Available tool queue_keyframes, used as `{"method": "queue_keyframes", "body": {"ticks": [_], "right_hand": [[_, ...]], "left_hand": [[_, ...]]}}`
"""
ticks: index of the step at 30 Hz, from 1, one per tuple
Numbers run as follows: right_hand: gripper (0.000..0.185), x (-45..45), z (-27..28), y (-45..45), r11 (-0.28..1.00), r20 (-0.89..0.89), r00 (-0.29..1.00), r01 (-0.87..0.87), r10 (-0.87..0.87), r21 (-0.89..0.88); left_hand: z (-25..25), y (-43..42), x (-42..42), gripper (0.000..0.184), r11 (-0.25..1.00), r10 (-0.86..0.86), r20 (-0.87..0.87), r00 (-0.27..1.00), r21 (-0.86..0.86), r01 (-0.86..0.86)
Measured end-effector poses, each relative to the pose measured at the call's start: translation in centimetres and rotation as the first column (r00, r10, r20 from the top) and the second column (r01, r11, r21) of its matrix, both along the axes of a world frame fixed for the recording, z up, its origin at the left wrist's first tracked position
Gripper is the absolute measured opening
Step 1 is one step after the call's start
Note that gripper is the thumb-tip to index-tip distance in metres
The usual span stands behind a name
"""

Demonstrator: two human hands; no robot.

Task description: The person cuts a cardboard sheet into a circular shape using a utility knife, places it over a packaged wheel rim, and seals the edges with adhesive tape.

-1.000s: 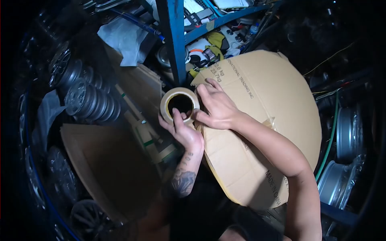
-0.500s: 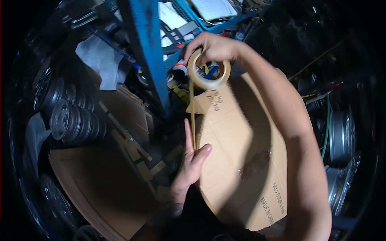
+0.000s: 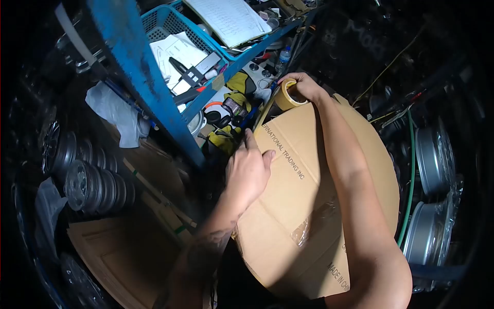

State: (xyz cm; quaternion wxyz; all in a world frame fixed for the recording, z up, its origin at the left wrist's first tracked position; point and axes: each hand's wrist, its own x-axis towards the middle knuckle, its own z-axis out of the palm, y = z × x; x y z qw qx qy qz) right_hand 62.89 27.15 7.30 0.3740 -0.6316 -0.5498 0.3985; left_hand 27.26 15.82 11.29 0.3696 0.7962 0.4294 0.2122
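Observation:
A large piece of brown cardboard [image 3: 288,193] with printed lettering and a rounded outline lies in front of me. My right hand [image 3: 307,88] grips a roll of packing tape [image 3: 289,98] at the cardboard's far edge. A strip of tape [image 3: 266,110] runs from the roll toward my left hand [image 3: 250,166] along the left edge. That hand lies against the edge, index finger stretched forward and thumb apart on the top face. Its other fingers are partly hidden. Clear film [image 3: 300,234] shows on the cardboard's face.
A blue metal post [image 3: 134,67] rises at the left of a shelf holding a blue basket [image 3: 157,23], papers and tools. Several wheel rims [image 3: 90,185] are stacked at left; more rims [image 3: 435,157] stand at right. Flat cardboard [image 3: 116,262] leans at lower left. A green hose [image 3: 409,180] hangs at right.
My right hand has moved the tape roll away and down against the cardboard's far edge. My left hand has slid farther up the left edge and turned palm down. The view has shifted.

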Motion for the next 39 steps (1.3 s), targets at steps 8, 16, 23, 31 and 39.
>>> {"method": "queue_keyframes", "body": {"ticks": [8, 16, 23, 31, 39], "right_hand": [[0.04, 2.1, 4.5, 2.3, 0.984, 0.234, 0.962, -0.163, 0.143, 0.066], [0.031, 5.4, 2.2, -0.2, 0.984, 0.098, 0.991, 0.076, -0.093, 0.158], [0.032, -1.7, 12.9, 8.8, 0.835, 0.712, 0.652, -0.217, -0.261, 0.505], [0.03, 3.4, 10.2, 0.7, 0.909, 0.571, 0.81, -0.132, -0.132, 0.397], [0.031, 6.2, 4.9, -5.2, 0.912, 0.374, 0.876, 0.156, -0.306, 0.38]], "left_hand": [[-0.5, 0.7, 0.5, 0.054, 0.998, -0.049, -0.189, 0.981, -0.038, 0.042], [-1.9, 0.1, 0.8, 0.079, 0.993, 0.019, 0.128, 0.992, 0.116, -0.034], [-1.7, 0.2, 1.6, 0.091, 0.989, -0.024, 0.203, 0.979, 0.145, -0.006], [-2.5, 0.5, 0.5, 0.074, 0.979, -0.045, 0.097, 0.994, 0.2, 0.025], [-2.1, 1.9, 2.5, 0.045, 0.913, -0.192, -0.022, 0.981, 0.364, 0.187]]}}
